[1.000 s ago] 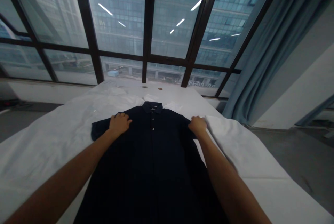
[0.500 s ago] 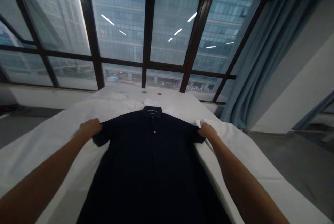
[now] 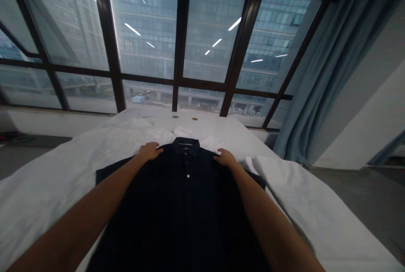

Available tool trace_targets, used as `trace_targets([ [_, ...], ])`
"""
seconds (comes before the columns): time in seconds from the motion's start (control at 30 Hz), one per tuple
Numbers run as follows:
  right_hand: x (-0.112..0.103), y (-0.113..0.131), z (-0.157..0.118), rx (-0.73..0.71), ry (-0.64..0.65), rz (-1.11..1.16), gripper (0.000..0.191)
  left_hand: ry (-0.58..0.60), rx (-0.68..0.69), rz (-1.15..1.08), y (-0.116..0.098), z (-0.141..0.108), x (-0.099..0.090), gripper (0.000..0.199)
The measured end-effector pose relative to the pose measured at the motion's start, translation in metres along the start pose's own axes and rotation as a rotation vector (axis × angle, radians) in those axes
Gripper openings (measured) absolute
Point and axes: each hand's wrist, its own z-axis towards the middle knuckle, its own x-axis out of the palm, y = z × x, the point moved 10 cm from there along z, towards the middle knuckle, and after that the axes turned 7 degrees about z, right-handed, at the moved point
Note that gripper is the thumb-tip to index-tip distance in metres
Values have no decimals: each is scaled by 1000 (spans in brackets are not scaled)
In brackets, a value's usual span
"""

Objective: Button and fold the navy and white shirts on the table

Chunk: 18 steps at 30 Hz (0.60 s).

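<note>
A dark navy short-sleeved polo shirt [image 3: 186, 204] lies front up, its collar at the far end and a light button showing on the placket. At the shoulder left of the collar, my left hand [image 3: 149, 152] is closed on the fabric. My right hand [image 3: 225, 158] grips the opposite shoulder, thumb and fingers at its edge. Both sleeves spread outward beyond my forearms, which cover part of them. The shirt's lower end runs out of view at the bottom.
Crumpled white cloth [image 3: 41, 183] covers the table on the left, with more white cloth [image 3: 303, 196] folded on the right. A white tabletop [image 3: 215, 126] shows beyond the collar. Large dark-framed windows [image 3: 209, 31] stand behind, and a blue-grey curtain [image 3: 303, 107] hangs at right.
Both hands have let go of the sleeve ends and moved inward to the shoulders near the collar. The sleeves now lie spread wider and lower.
</note>
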Motion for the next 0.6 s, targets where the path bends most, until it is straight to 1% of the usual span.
trace_targets([
  [0.07,1,1,10,17,48,9,38,15,7,6,1,11,0,39],
  [0.1,-3,2,15,20,59,12,31,9,5,9,3,15,-5,36],
  [0.13,-11,3,20,20,44,20,27,-13,-9,7,7,20,-14,35],
  [0.17,-23,6,25,19,2,36,26,-49,-34,1,12,24,-26,34],
  [0.23,-52,12,33,16,-131,92,29,-151,-88,-23,19,32,-56,35],
  [0.3,-75,21,37,12,-262,148,32,-257,-130,-51,20,37,-84,38],
  [0.37,-86,31,34,14,-342,160,40,-309,-162,-67,15,39,-101,41],
  [0.4,-85,36,31,9,-353,151,46,-316,-177,-72,12,38,-103,41],
  [0.43,-80,41,26,-3,-341,134,54,-307,-192,-73,10,37,-101,42],
  [0.5,-61,47,13,-45,-247,92,65,-241,-190,-55,5,29,-86,51],
  [0.57,-38,41,-6,-76,-128,39,61,-123,-139,-13,2,15,-59,61],
  [0.6,-30,32,-17,-63,-97,8,56,-69,-101,5,2,4,-44,62],
])
